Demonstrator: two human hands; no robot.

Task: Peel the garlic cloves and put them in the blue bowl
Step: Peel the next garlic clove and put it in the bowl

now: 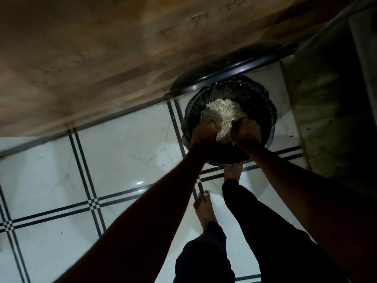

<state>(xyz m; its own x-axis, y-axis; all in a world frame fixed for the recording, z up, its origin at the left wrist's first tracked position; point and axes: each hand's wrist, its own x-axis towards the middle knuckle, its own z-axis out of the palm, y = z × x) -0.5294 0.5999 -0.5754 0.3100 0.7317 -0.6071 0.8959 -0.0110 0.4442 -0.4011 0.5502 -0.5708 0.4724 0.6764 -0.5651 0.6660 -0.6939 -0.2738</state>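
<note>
Both our hands, left hand (204, 133) and right hand (245, 132), reach into the lined bin (265, 111), probably shedding garlic skins (222, 115) just beyond our fingers, whose spread we cannot tell; cloves and blue bowl are out of view.

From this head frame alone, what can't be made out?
- Fingers of the left hand and right hand: dark, seen from behind; whether they hold anything cannot be told.
- Pale pile in the black-lined bin: too blurred to tell peels from cloves.
- Blue bowl: not in view.
- Bin's far rim: hidden under the counter edge.
- Front foot: toes hidden by the bin.
</note>
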